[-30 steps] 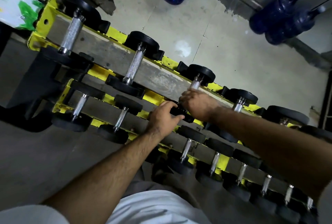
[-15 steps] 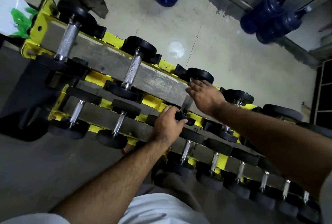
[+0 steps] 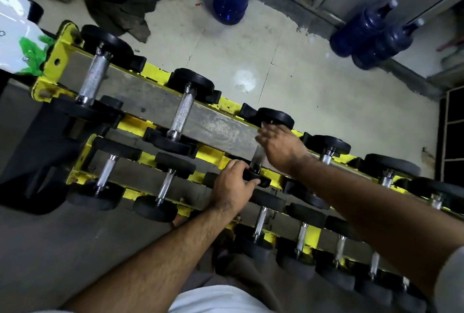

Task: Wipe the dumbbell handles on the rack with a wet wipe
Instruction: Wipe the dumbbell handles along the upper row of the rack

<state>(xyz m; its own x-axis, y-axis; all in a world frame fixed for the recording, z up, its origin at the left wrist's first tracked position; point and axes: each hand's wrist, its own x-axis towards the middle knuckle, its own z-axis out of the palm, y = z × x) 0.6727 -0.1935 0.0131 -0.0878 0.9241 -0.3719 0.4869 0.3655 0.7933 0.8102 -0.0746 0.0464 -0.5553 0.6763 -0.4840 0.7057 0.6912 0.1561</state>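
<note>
- Right hand (image 3: 278,148) curls over the far end of a dumbbell handle (image 3: 257,158) on the yellow rack's (image 3: 62,61) top tier, a pale wet wipe (image 3: 265,125) just showing at its fingertips
- Left hand (image 3: 232,187) sits just nearer, gripping that dumbbell's near black head (image 3: 258,179)
- Two more knurled handles lie well off to the left hand's left

Dim indoor light, dark corners, wide-angle bending at edges, slight motion blur
</note>
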